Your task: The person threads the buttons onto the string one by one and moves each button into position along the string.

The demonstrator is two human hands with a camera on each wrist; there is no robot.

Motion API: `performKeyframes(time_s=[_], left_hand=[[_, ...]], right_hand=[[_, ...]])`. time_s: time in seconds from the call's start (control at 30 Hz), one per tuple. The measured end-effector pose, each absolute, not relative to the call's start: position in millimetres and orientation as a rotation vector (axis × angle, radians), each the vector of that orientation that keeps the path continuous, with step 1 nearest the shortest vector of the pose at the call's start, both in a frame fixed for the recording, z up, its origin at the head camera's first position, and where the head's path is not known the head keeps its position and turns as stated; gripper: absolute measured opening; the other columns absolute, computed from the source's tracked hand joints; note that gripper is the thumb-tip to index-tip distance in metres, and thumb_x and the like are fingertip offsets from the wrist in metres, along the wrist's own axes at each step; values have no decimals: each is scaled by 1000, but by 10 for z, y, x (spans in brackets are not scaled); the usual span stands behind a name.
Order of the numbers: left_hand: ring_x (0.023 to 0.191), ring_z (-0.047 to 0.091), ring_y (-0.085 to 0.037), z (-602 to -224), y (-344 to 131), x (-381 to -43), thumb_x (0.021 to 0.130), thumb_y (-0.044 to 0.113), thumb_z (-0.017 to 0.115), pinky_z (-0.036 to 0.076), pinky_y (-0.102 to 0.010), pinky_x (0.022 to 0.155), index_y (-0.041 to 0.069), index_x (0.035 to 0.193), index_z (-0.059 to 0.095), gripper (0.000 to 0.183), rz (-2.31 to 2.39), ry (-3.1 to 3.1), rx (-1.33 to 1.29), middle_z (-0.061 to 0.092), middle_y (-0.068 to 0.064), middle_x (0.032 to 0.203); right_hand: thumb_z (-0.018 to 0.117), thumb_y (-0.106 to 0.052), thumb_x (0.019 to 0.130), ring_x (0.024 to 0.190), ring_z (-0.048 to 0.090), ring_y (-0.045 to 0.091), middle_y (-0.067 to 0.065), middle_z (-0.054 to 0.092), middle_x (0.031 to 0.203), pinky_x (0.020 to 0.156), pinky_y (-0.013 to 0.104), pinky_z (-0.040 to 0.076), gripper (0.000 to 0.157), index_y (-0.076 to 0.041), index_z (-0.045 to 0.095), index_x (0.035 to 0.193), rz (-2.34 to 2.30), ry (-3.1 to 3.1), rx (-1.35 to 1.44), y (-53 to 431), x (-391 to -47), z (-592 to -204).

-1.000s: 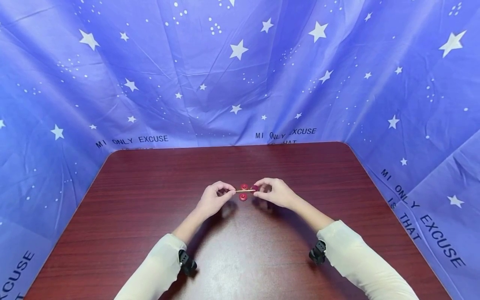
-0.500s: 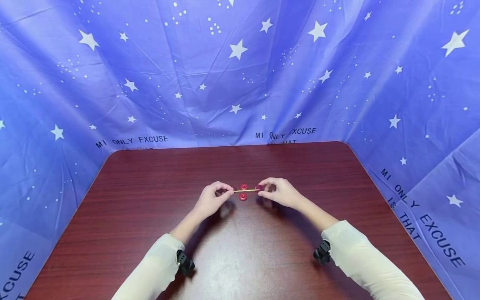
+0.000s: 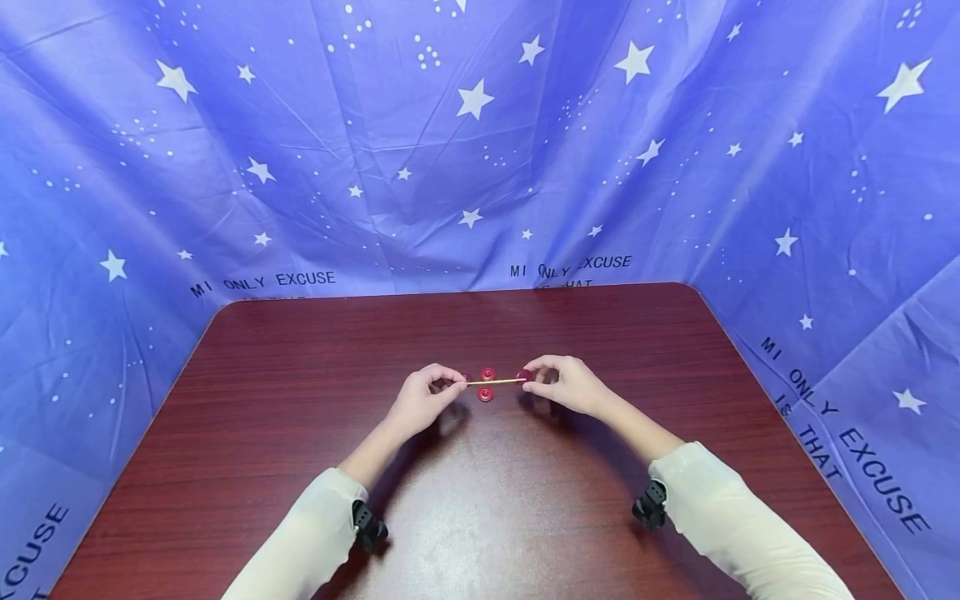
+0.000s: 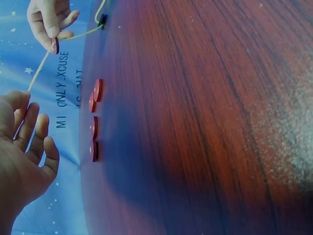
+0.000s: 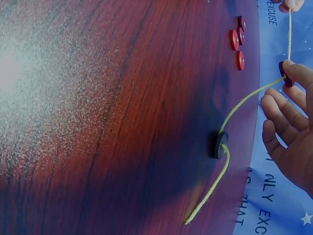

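Note:
A yellow string (image 3: 491,382) stretches taut between my hands above the table. My left hand (image 3: 423,400) pinches its left end between thumb and forefinger. With thumb and fingertips, my right hand (image 3: 567,387) holds a dark red button (image 5: 282,69) that the string runs through. Beyond this button the string droops to a black button (image 5: 220,145), also threaded on it, and its loose tail (image 5: 205,198) ends past that. Several red buttons (image 5: 234,40) lie beneath the hands; the head view shows two plainly, one at the front (image 3: 486,394).
The dark red wooden table (image 3: 315,333) has rounded back corners. A blue curtain with white stars and lettering (image 3: 420,167) surrounds its back and sides. Black wrist cameras (image 3: 650,505) sit on both cream sleeves (image 3: 738,521).
My right hand has moved right with the dark red button, so a longer piece of string shows between the hands. My left hand has shifted slightly left.

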State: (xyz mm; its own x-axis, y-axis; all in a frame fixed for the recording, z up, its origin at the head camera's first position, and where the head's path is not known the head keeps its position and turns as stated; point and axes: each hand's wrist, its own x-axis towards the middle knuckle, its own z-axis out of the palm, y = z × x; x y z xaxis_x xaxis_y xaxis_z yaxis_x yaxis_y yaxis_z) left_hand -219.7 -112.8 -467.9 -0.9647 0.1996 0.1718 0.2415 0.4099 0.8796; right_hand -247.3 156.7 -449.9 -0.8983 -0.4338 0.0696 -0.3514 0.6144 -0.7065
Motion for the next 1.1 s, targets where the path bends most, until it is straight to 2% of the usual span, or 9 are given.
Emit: performKeyframes(time_s=[0.43,0.9,1.1], left_hand=[[67,53,-7,-4663,-1133,-2205,86,17,67,46,-19,62,11,87,69,6,-1596,-2601,-415,63,-3,83],[68,52,-9,-4651,-1150,-2211,86,17,67,44,-19,61,12,88,68,5,-1612,-2604,-401,63,-2,81],[67,53,-9,-4659,-1156,-2214,85,16,68,45,-20,61,11,88,68,6,-1623,-2601,-400,64,-3,81]], right_hand=[[72,-23,81,62,54,14,-1,65,75,54,21,41,29,-8,66,106,-1170,2700,-658,1565,-2470,-4512],[72,-23,81,57,50,10,0,64,74,50,21,40,29,-8,66,105,-1184,2686,-621,1626,-2465,-4541],[72,-23,81,58,51,7,-1,64,75,53,21,41,30,-8,66,106,-1158,2711,-622,1670,-2477,-4573]])
